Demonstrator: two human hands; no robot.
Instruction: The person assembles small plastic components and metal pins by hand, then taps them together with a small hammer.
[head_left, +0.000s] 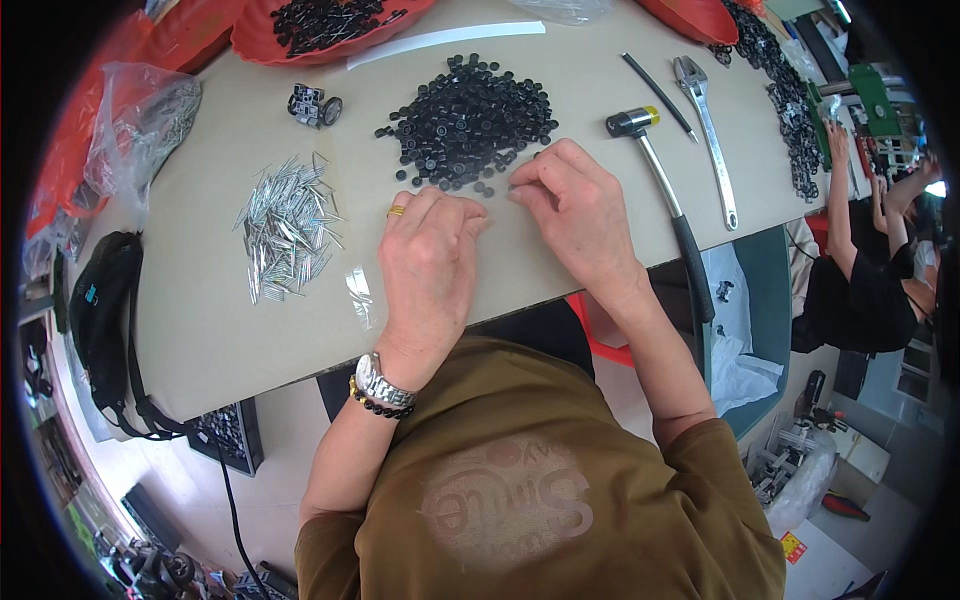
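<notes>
A heap of small black round wheel-like pieces lies on the table in front of my hands. At its near edge, my left hand has its fingers curled and thumb and fingertips pressed together; whatever they hold is hidden. To the right, my right hand pinches thumb and forefinger beside a few loose pieces, and I cannot make out anything between them. The two hands are apart, fingertips facing each other. Left of my left hand is a pile of thin silvery metal pins.
Rightward lie a hammer, an adjustable wrench and a thin black rod. A small wheeled assembly sits behind the pins. A red bowl of dark parts stands at the back. A black pouch hangs at the left edge.
</notes>
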